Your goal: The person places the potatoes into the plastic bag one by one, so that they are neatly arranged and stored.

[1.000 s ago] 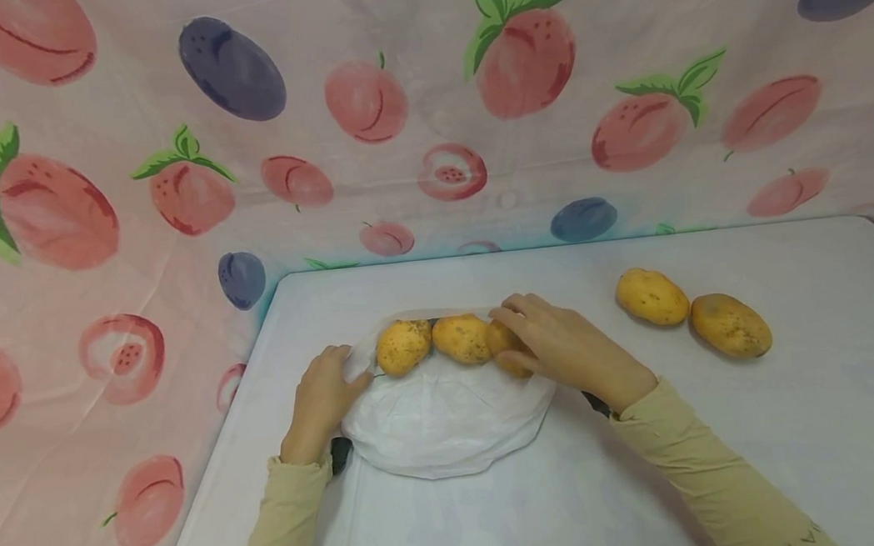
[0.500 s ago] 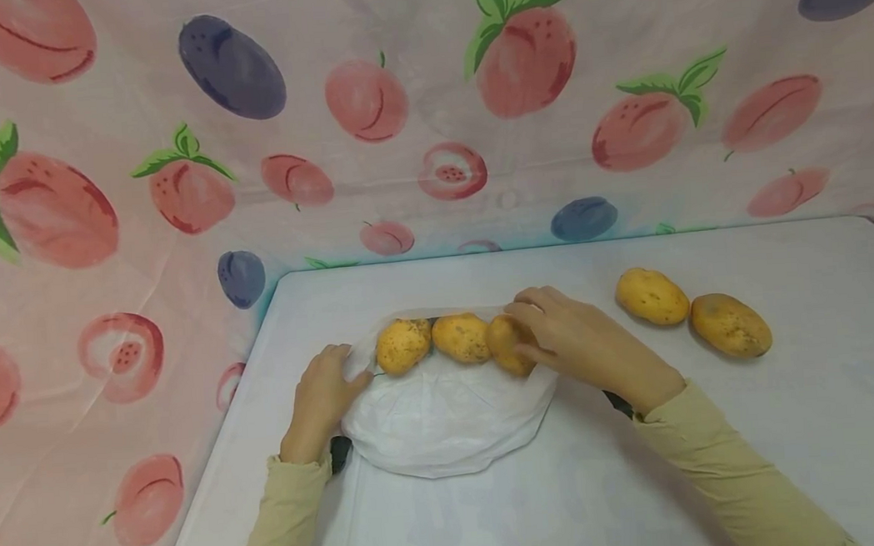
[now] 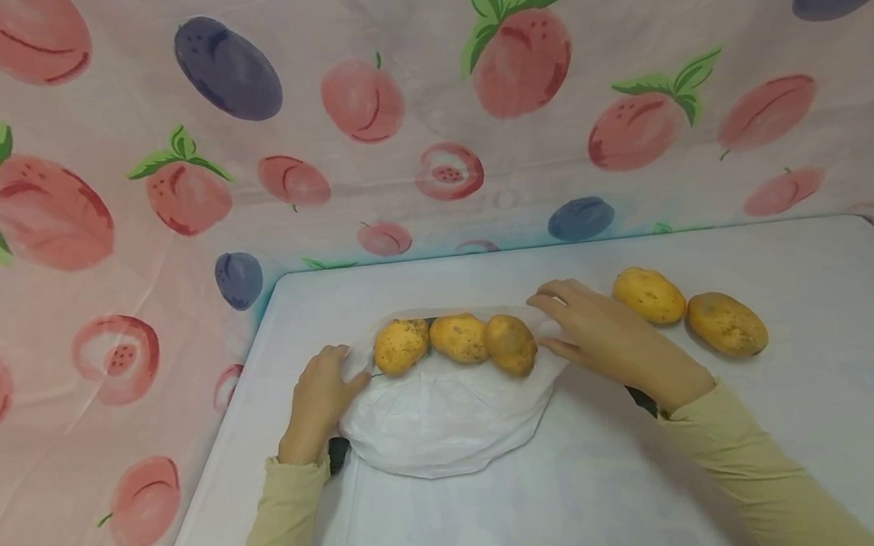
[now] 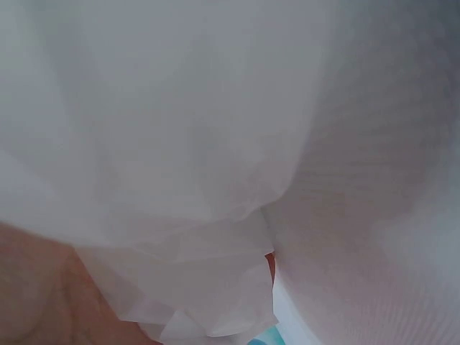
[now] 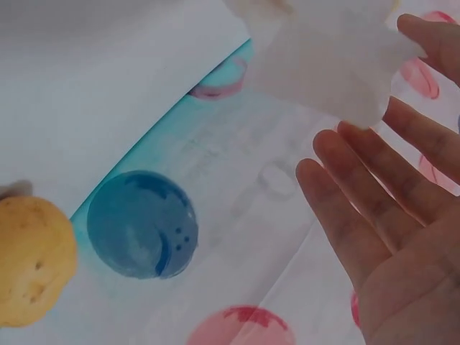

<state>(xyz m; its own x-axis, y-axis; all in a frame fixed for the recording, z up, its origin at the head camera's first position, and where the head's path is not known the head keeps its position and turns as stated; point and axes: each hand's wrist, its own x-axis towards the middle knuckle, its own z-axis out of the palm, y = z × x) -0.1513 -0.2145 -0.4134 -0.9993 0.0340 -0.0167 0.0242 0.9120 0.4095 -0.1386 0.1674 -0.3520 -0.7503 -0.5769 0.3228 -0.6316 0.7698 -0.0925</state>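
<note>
A white plastic bag [image 3: 446, 427] lies on the table with its mouth spread. Three yellow potatoes sit in a row at its mouth: a left one [image 3: 401, 347], a middle one [image 3: 459, 338] and a right one [image 3: 511, 345]. My left hand [image 3: 320, 401] grips the bag's left rim, thumb on the inner side; white film [image 4: 180, 108] fills most of the left wrist view. At the bag's right rim is my right hand [image 3: 606, 329], its fingers [image 5: 359, 187] fairly straight and spread. The bag's edge [image 5: 323, 72] lies by those fingertips; no potato is in this hand.
Two more potatoes lie to the right on the white table [image 3: 815, 433], a nearer-left one [image 3: 649, 296] and a right one [image 3: 726, 324]; the right forearm passes in front of them. A fruit-printed cloth [image 3: 401, 175] hangs behind and along the left side.
My right hand has let go of the right potato and moved right, to the bag's rim. That potato stays at the bag's mouth. The left hand keeps its place.
</note>
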